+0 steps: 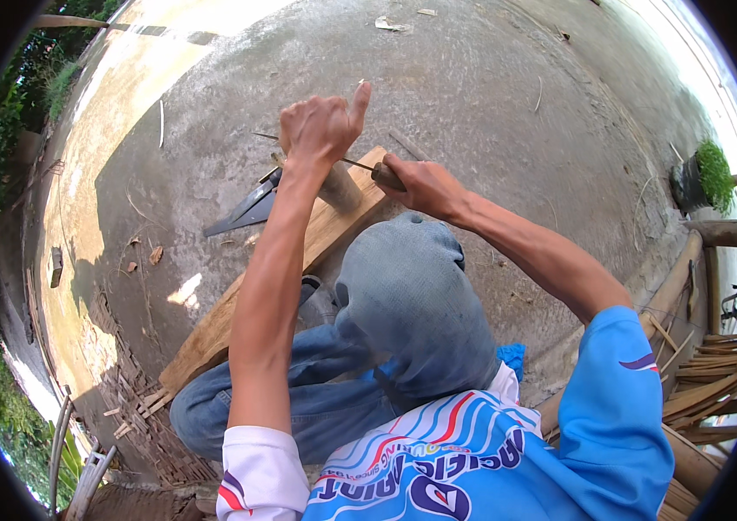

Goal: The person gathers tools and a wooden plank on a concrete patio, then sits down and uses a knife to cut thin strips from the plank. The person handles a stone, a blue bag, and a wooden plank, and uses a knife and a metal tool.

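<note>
My right hand (425,185) is wrapped round the wooden handle of a thin-bladed tool (358,163). Its dark, narrow blade runs left beneath my left hand, and the tip shows beyond the knuckles. My left hand (320,130) is closed in a fist above the blade, thumb sticking out. What its fingers hold is hidden; a small brownish end (278,160) pokes out below them. Just under the fist, a short, round piece of wood or bamboo (342,191) is over a long wooden plank (203,343). Whether my left hand touches that piece cannot be told.
A hand saw (251,211) lies on the concrete floor left of the plank. My bent knee (416,278) is close to the plank's right side. Split bamboo strips (716,382) are piled at the right, near a potted plant (705,181). Wood scraps (147,408) lie lower left.
</note>
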`<state>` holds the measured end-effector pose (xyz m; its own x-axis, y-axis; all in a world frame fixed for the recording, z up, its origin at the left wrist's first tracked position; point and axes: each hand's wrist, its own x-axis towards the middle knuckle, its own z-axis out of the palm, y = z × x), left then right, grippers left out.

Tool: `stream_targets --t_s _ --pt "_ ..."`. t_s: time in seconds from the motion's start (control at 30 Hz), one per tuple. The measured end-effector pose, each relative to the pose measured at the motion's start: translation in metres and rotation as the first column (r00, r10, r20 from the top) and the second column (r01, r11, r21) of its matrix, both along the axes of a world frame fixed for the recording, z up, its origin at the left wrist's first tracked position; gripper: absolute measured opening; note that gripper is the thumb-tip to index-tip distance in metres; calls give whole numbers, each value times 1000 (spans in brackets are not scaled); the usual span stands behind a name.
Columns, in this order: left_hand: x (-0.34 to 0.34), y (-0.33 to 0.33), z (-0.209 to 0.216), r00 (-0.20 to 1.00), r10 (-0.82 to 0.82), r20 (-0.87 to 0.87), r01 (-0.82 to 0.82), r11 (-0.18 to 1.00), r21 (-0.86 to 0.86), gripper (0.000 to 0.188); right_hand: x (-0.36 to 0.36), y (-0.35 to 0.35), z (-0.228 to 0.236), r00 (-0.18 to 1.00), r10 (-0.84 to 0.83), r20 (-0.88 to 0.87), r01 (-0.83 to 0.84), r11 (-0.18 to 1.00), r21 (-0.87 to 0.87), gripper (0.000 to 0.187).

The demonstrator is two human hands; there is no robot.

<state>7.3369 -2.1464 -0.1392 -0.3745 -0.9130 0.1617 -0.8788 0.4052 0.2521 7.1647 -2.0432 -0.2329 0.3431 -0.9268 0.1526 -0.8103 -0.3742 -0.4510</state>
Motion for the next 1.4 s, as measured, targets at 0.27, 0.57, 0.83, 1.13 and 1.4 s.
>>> stream_targets --t_s 0.27,0.57,0.83,1.13,1.4 --pt "-4 -20 -13 993 -81 86 83 996 -17 84 -39 -13 39 998 -35 -60 50 959 279 37" --pt "-9 -15 8 1000 -7 -14 9 977 214 85 13 81 -101 959 -283 -5 243 812 531 44" --pt "-2 -26 5 1000 -7 -11 9 982 190 84 5 49 -115 814 -579 -32 542 740 399 42" --pt "27 11 40 955 262 137 -296 861 414 67 -3 65 -97 810 -587 -6 511 700 499 46" --pt "56 54 -15 787 317 -530 -304 946 114 35 35 76 -106 752 -647 126 443 637 630 49"
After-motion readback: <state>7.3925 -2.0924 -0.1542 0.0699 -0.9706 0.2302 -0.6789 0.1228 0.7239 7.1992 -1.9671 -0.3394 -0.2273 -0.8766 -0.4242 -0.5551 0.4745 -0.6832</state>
